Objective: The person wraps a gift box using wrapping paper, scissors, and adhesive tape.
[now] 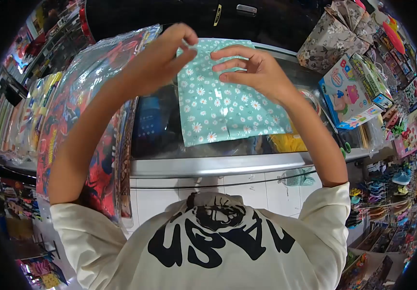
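A sheet of mint-green wrapping paper printed with white daisies lies on the glass counter. Over its upper left corner is my left hand, slightly blurred, with index finger and thumb curved and apart. A small pale patch shows by the thumb tip; I cannot tell what it is. My right hand hovers above the upper right part of the paper, its fingers bent and spread from the thumb, holding nothing visible. Both hands face each other across the sheet's upper part.
Left of the paper, plastic-wrapped printed packs are piled up. At right stand a boxed toy and a floral gift bag. The counter's metal edge runs in front of me. Merchandise racks stand further right.
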Action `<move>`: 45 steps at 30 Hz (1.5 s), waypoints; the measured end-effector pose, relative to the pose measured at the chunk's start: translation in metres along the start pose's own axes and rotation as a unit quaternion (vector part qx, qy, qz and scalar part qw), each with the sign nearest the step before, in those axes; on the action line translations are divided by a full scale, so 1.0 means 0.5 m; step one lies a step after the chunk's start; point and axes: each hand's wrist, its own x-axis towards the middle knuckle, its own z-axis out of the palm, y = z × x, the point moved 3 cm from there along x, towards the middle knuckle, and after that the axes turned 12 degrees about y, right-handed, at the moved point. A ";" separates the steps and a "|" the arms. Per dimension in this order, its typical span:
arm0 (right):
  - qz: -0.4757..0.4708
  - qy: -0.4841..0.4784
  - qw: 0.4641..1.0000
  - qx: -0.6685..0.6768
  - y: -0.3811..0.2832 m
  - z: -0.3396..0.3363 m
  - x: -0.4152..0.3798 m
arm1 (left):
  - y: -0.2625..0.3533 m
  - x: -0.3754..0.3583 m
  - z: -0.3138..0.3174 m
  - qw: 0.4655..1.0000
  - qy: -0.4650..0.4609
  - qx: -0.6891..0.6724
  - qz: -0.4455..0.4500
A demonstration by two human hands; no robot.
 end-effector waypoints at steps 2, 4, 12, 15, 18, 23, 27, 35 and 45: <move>0.031 0.019 0.999 0.026 0.029 -0.009 0.006 | 0.007 -0.032 0.015 0.994 -0.019 0.101 0.048; 0.066 0.030 0.997 0.034 0.049 -0.015 0.009 | 0.035 -0.053 0.042 0.988 -0.126 0.079 0.041; 0.127 0.010 0.989 0.073 0.128 -0.014 0.030 | 0.072 -0.143 0.114 0.965 -0.235 0.076 0.090; 0.134 0.019 0.986 0.093 0.144 -0.013 0.038 | 0.072 -0.147 0.115 0.971 -0.223 0.045 0.073; 0.127 0.020 0.986 0.102 0.159 -0.016 0.042 | 0.071 -0.142 0.113 0.971 -0.226 0.038 0.066; 0.155 0.028 0.980 0.125 0.168 -0.019 0.046 | 0.070 -0.141 0.112 0.972 -0.227 0.031 0.053; 0.152 0.022 0.981 0.122 0.172 -0.017 0.045 | 0.067 -0.141 0.113 0.973 -0.226 0.026 0.047; 0.155 0.017 0.979 0.134 0.178 -0.018 0.044 | 0.056 -0.130 0.110 0.973 -0.229 0.006 0.034; 0.122 0.011 0.986 0.114 0.189 -0.019 0.045 | 0.030 -0.112 0.123 0.977 -0.214 -0.023 0.011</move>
